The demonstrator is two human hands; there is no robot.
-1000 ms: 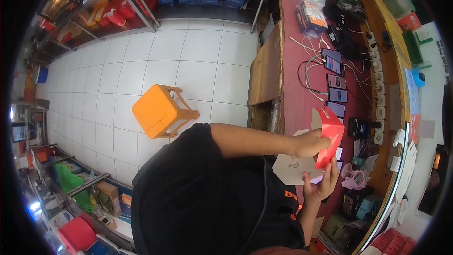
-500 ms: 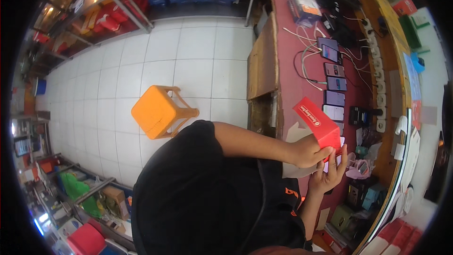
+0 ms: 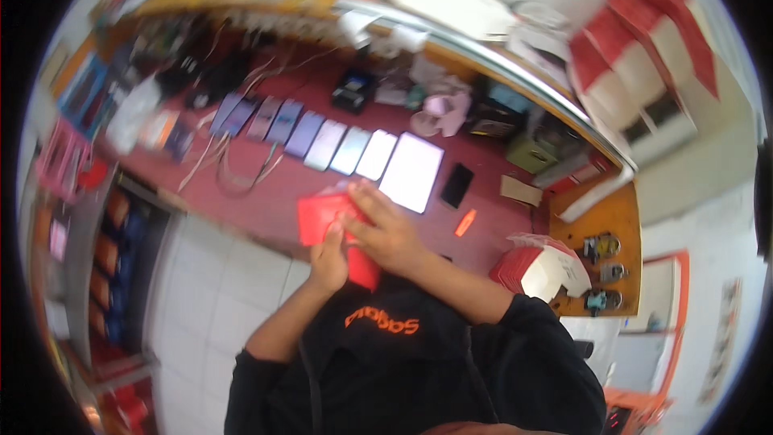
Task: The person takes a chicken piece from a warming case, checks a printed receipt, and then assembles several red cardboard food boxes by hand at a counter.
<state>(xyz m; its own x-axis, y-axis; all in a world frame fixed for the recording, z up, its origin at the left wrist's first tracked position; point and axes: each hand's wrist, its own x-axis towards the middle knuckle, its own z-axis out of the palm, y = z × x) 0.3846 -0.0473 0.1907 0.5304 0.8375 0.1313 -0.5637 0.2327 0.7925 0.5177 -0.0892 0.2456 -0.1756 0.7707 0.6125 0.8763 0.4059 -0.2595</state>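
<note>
A small red carton (image 3: 320, 217) sits just above the near edge of the red table (image 3: 266, 217), close to my chest, and both hands hold it. My left hand (image 3: 328, 262) grips its lower side from below. My right hand (image 3: 388, 232) lies over its right side with fingers spread across the top. Part of the carton is hidden under my right hand. The picture is blurred, so the carton's flaps cannot be made out.
A row of several phones (image 3: 322, 141) lies screen-up across the table, with cables (image 3: 233, 169) to their left. A black phone (image 3: 456, 185) and a small orange piece (image 3: 465, 223) lie to the right. A stack of flat red-and-white cartons (image 3: 541, 270) stands at my right elbow.
The view has swung from the tiled floor and orange stool round to the table. The red carton has come down from beside me to just before my chest, both hands still on it.
</note>
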